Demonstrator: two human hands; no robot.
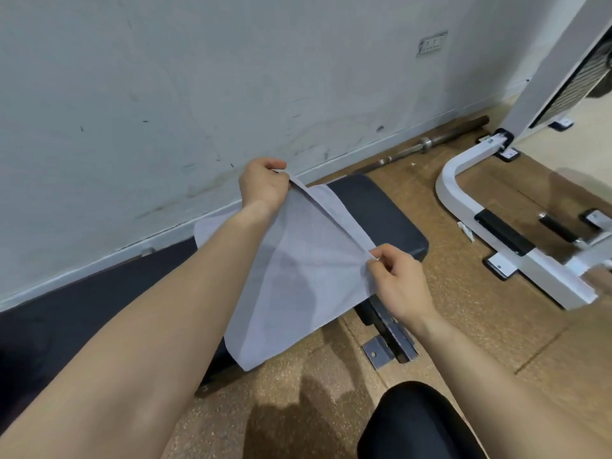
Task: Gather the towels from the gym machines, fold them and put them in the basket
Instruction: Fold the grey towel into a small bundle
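A pale grey towel (298, 276) is stretched out above a black padded gym bench (381, 213). My left hand (263, 185) pinches its far top corner near the wall. Closer to me, my right hand (397, 279) pinches the near top corner. A taut folded edge runs between the two hands. The towel's lower part hangs down over the bench's front side, and part of it lies on the pad behind my left forearm. No basket is in view.
A scuffed white wall (165, 94) stands just behind the bench. A barbell (440, 142) lies along its base. A white machine frame (496, 226) occupies the right on cork-brown floor (463, 326). My knee in black (417, 422) shows at the bottom.
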